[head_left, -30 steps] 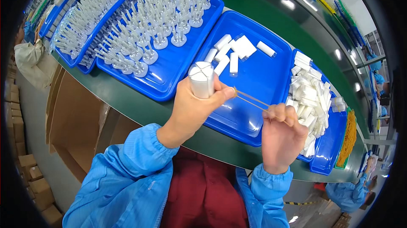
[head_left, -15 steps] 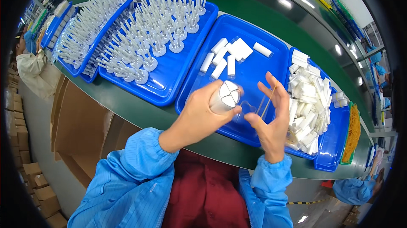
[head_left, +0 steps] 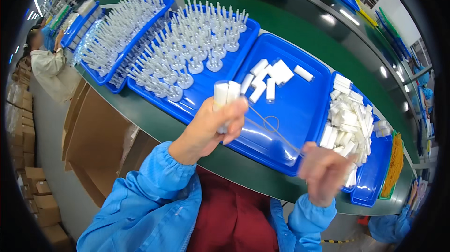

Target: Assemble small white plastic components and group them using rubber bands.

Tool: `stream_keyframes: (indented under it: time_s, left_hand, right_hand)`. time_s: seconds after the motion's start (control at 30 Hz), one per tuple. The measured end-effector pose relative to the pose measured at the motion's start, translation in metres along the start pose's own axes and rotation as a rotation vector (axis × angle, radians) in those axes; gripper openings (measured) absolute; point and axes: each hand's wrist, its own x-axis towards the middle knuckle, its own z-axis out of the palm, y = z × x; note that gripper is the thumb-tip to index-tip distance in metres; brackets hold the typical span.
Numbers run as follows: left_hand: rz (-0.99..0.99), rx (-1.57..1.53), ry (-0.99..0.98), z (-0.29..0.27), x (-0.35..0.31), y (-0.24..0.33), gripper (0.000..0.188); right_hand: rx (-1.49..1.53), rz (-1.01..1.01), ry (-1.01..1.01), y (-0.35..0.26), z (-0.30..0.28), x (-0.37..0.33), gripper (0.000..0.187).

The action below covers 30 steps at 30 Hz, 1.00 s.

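Note:
Upright in my left hand (head_left: pixel 206 128) is a bundle of white cylinder pieces (head_left: pixel 226 92) with clear edges, the fingers wrapped round its lower part. A thin rubber band (head_left: pixel 282 136) runs taut from beside the bundle down to my right hand (head_left: pixel 326 172), with a small loop along it. The right hand is smeared by motion, but its fingers look curled in on the band's end. Below the hands lies a blue tray (head_left: pixel 290 107) with several loose white pieces (head_left: pixel 281 71) toward its far side.
Left, blue trays hold many clear stemmed pieces (head_left: pixel 201 41) standing upright. Right, another tray is heaped with white pieces (head_left: pixel 349 116). Beyond it is a green tray of orange rubber bands (head_left: pixel 393 167). Open cardboard boxes (head_left: pixel 89 144) stand below the table edge; a person (head_left: pixel 49 67) works at far left.
My right hand has moved right and nearer to me, drawing the band out long from the bundle. The left hand has tipped the bundle from end-on to upright. The view has shifted slightly.

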Motion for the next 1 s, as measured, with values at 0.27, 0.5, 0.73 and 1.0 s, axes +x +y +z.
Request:
stream_keyframes:
  time_s: [0.27, 0.5, 0.73, 1.0]
  left_hand:
    - [0.731, 0.882, 0.108, 0.053, -0.004, -0.043, 0.038]
    - [0.654, 1.18, -0.035, 0.044, -0.009, -0.036, 0.09]
    - [0.685, 1.297, -0.209, 0.031, -0.002, -0.043, 0.087]
    - [-0.438, 0.005, -0.232, 0.019, -0.014, -0.019, 0.026]
  right_hand:
    - [-0.267, -0.014, 0.726, 0.019, 0.039, 0.051, 0.051]
    - [-0.234, 0.123, 0.268, 0.021, 0.023, 0.026, 0.101]
    - [-1.247, -0.01, -0.081, -0.018, 0.046, 0.022, 0.075]
    - [-0.863, -0.059, -0.372, -0.04, 0.043, 0.003, 0.028]
